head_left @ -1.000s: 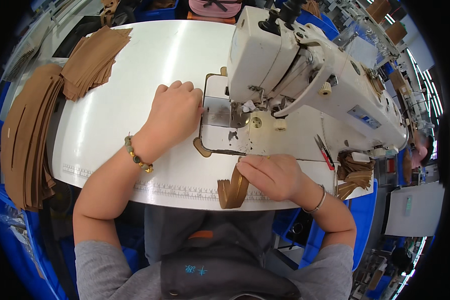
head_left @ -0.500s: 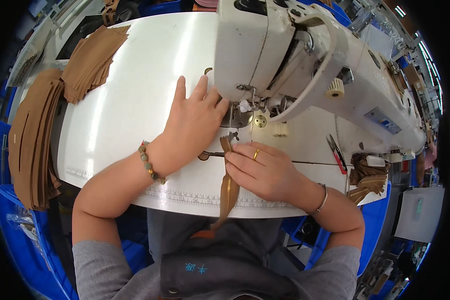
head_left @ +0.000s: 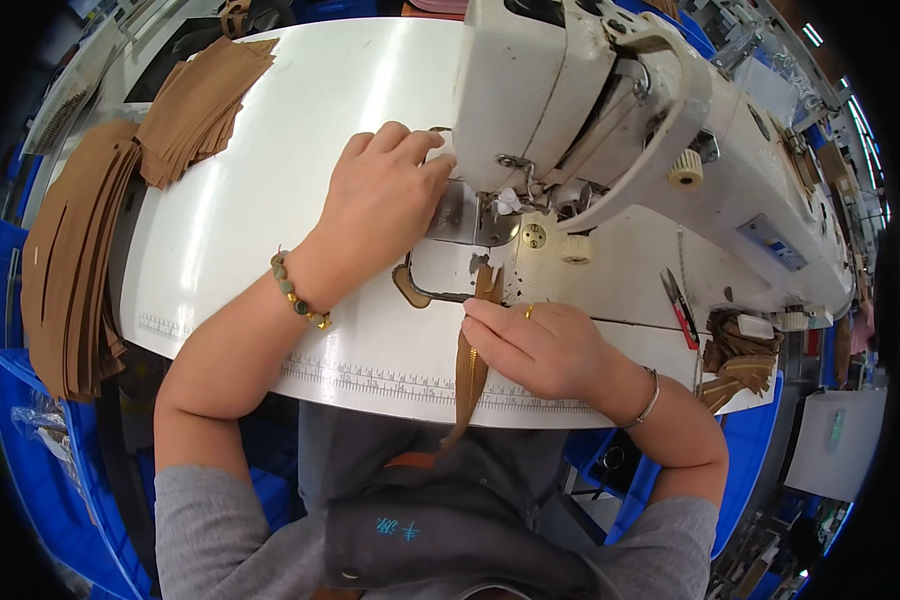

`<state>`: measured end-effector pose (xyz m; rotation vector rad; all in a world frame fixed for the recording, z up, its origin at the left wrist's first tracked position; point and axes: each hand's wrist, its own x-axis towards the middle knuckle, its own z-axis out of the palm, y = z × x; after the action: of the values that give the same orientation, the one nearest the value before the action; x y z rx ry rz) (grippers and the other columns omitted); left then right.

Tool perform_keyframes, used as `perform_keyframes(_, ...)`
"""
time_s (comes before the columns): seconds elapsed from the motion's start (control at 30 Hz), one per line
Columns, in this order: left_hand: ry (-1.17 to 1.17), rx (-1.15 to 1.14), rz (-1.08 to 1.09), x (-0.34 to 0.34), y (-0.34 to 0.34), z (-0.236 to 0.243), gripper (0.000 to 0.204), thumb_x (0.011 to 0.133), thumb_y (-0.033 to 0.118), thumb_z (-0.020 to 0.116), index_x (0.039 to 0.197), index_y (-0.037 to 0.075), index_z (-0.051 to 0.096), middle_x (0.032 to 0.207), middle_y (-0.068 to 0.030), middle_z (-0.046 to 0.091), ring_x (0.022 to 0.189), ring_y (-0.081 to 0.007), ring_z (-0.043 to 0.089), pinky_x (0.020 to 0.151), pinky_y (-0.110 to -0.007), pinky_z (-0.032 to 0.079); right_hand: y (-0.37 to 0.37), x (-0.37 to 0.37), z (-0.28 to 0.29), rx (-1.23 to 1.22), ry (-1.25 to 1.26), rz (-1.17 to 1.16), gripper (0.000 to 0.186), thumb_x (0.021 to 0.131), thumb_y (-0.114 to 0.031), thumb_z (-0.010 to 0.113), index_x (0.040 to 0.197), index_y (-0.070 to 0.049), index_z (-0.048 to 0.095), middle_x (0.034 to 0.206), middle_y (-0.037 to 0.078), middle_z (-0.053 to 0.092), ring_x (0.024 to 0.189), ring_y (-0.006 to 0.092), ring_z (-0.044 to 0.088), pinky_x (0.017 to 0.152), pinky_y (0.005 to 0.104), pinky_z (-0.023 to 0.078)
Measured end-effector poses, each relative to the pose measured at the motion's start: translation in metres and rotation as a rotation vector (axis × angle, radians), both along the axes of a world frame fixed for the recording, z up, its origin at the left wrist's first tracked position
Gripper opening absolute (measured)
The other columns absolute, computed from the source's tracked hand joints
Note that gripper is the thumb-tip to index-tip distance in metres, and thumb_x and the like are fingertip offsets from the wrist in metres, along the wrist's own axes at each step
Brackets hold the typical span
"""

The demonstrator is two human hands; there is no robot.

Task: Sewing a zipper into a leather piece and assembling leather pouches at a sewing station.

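Observation:
My left hand point(head_left: 385, 190) is at the left side of the sewing machine's point(head_left: 530, 100) head, palm down. Its fingers are bent, with thumb and forefinger close together beside the machine; whatever they grip is hidden. The metal needle plate point(head_left: 462, 222) lies just right of that hand, under the needle area. My right hand point(head_left: 540, 345) is closed on a brown zipper strip point(head_left: 472, 375) with golden teeth. The strip's far end points toward the needle plate, and its near end hangs over the table edge. Below the plate, a dark curved piece point(head_left: 410, 288) lies partly under the strip.
Stacks of brown fabric pieces point(head_left: 75, 270) stand at the left, with another fanned stack point(head_left: 205, 110) behind. Red-handled snips point(head_left: 682, 308) and a brown bundle point(head_left: 740, 355) lie at the right. A printed ruler point(head_left: 370, 385) runs along the front edge of the white table point(head_left: 270, 180).
The fingers of my left hand, spread before, are now bent in at the machine's side. My right hand still holds the zipper strip. The whole view has shifted slightly.

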<state>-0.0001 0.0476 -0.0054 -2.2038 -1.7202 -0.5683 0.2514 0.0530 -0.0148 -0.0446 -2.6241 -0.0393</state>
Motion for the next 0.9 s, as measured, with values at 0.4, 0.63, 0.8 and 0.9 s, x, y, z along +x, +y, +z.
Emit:
perform_keyframes(0.4,-0.025,-0.071,0.003,-0.001,-0.007,0.004,0.011,0.089,0.013,0.069,0.095,0.011,0.078,0.108,-0.0022,0.072,0.104,-0.0223,0.062,0.086,-0.036,0.049,0.004,0.002,0.003,-0.191,0.079,0.110,0.030,0.072,-0.010,0.071,0.100,-0.006,0.063,0.093,0.006,0.060,0.081,0.0201,0.062,0.070,0.0319,0.055)
perform_keyframes(0.63,0.029,-0.163,0.151,-0.021,0.012,-0.014,0.035,0.098,0.015,0.059,0.133,0.013,0.067,0.149,-0.0124,0.057,0.147,-0.0344,0.044,0.118,-0.057,0.035,0.001,0.000,0.009,0.045,0.198,0.125,0.024,0.072,-0.011,0.073,0.096,-0.007,0.068,0.091,0.002,0.066,0.069,0.0141,0.061,0.058,0.0256,0.051)
perform_keyframes(0.8,-0.067,-0.081,0.379,-0.088,0.020,-0.007,0.031,0.099,0.017,0.062,0.128,0.009,0.070,0.139,-0.0113,0.065,0.134,-0.0315,0.055,0.109,-0.049,0.044,-0.001,0.003,0.012,0.148,0.112,0.087,0.029,0.074,-0.012,0.074,0.102,-0.007,0.071,0.096,0.003,0.069,0.069,0.0119,0.061,0.056,0.0241,0.048)
perform_keyframes(0.9,0.034,-0.010,0.488,-0.144,0.010,0.009,0.022,0.096,0.015,0.064,0.114,0.009,0.075,0.123,-0.0082,0.073,0.116,-0.0294,0.066,0.094,-0.044,0.054,0.001,0.003,0.010,0.096,0.054,0.082,0.029,0.075,-0.013,0.075,0.104,-0.006,0.072,0.099,0.004,0.070,0.069,0.0118,0.060,0.056,0.0256,0.048)
